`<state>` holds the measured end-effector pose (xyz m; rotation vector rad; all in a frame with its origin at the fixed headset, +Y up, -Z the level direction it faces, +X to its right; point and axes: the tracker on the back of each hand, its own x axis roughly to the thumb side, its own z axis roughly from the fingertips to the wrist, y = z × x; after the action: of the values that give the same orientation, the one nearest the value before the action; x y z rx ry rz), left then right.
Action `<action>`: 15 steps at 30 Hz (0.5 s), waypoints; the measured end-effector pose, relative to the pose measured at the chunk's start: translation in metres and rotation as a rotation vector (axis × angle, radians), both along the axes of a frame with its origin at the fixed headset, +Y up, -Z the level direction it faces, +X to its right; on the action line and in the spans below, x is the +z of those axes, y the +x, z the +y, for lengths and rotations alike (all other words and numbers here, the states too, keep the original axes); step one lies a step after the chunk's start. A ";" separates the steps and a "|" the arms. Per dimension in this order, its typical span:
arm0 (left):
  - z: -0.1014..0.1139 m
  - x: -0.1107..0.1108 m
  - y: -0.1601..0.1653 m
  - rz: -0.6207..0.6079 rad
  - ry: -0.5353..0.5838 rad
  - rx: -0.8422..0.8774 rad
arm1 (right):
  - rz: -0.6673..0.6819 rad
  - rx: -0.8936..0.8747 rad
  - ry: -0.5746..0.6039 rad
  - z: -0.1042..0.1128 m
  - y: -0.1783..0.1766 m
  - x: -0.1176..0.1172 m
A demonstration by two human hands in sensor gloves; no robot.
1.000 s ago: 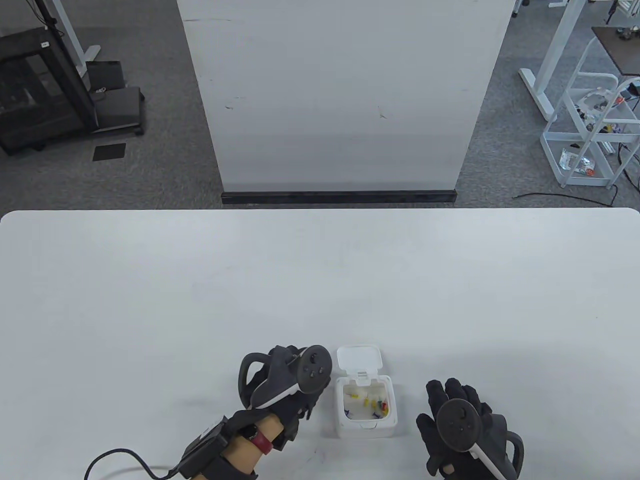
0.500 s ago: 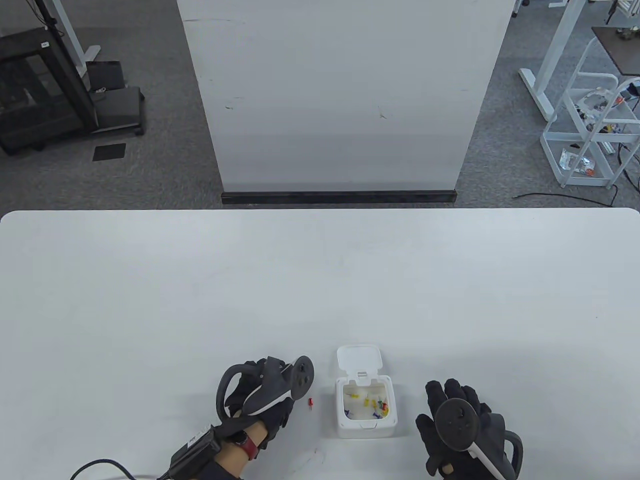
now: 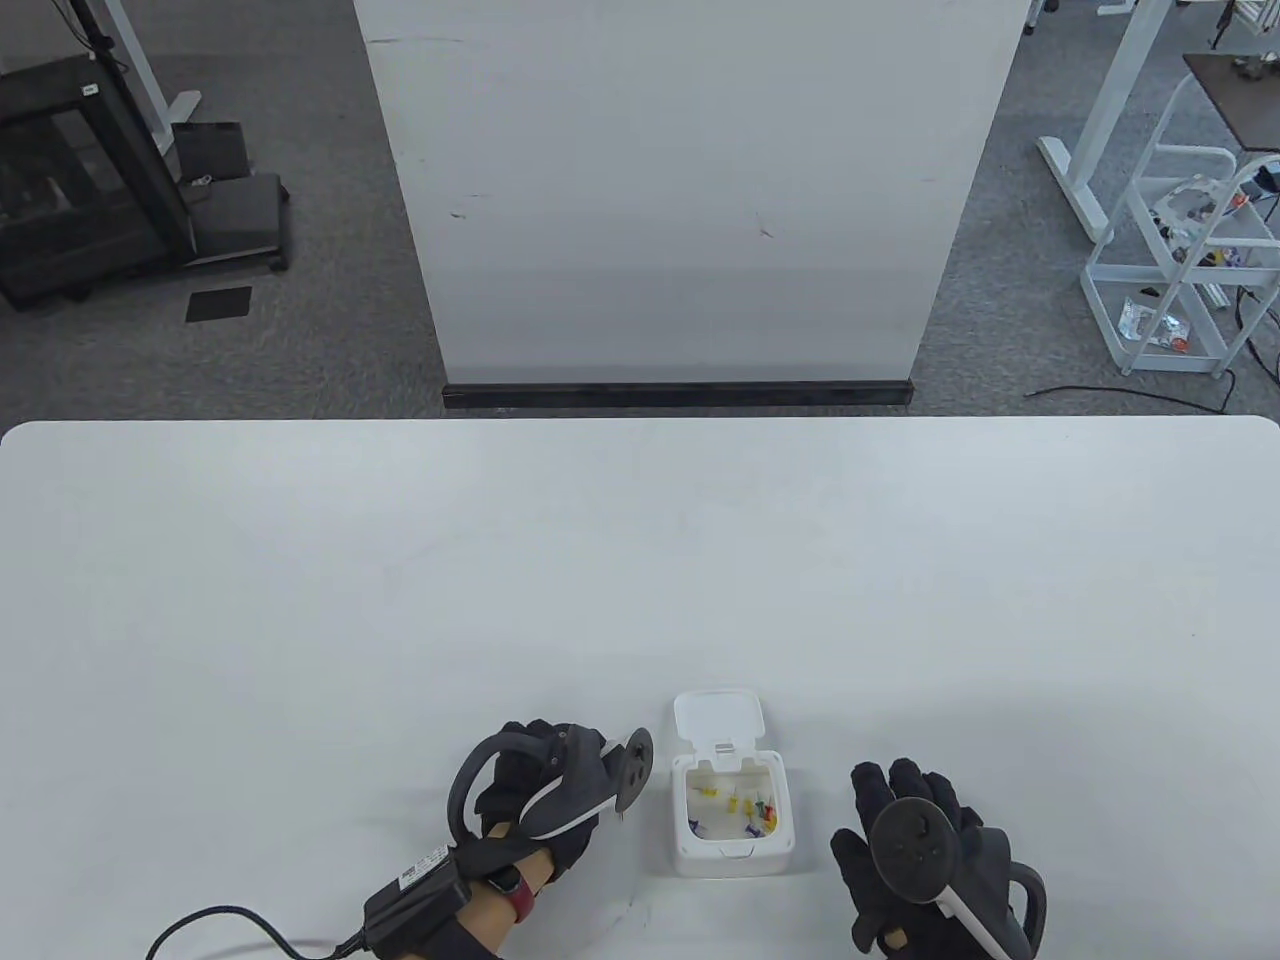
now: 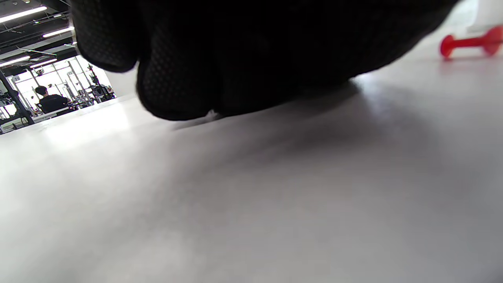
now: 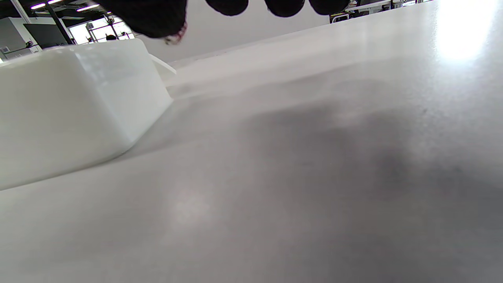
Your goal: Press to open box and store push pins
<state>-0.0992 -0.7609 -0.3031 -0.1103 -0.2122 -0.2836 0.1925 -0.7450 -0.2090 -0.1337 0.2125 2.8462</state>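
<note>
We see the white box [image 3: 732, 815] open on the tabletop [image 3: 640, 580], coloured push pins [image 3: 745, 806] inside; right hand [image 3: 925, 860] flat, released; left hand [image 3: 540, 800] grip unclear.

Left hand [image 3: 545, 800] low at table view 7 o'clock, rolled onto side, tracker disc tilted edge-on toward 3 o'clock; gloved fingers [image 4: 177, 78] curled down near surface. Right hand [image 3: 925, 850] at 5 o'clock, palm down, fingers spread, pointing toward 12 o'clock, tracker face up.

box [image 3: 732, 812]: white | push pins [image 3: 745, 808]: yellow, red, blue | loose pin [image 4: 467, 41]: red | gloves [image 3: 915, 850]: black | table [image 3: 640, 580]: white
</note>
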 end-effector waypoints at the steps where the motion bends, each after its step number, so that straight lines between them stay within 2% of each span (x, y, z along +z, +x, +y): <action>1: 0.000 0.000 0.000 -0.001 -0.001 0.001 | 0.000 0.001 -0.002 0.000 0.000 0.000; 10: 0.002 0.002 0.010 -0.011 -0.025 -0.093 | 0.001 0.002 -0.007 0.000 0.000 0.000; 15: -0.001 -0.001 0.013 -0.028 0.006 -0.116 | 0.000 0.004 -0.013 0.000 0.000 0.000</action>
<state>-0.0863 -0.7619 -0.3036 -0.1127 -0.2332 -0.4016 0.1920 -0.7450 -0.2089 -0.1374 0.2310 2.8489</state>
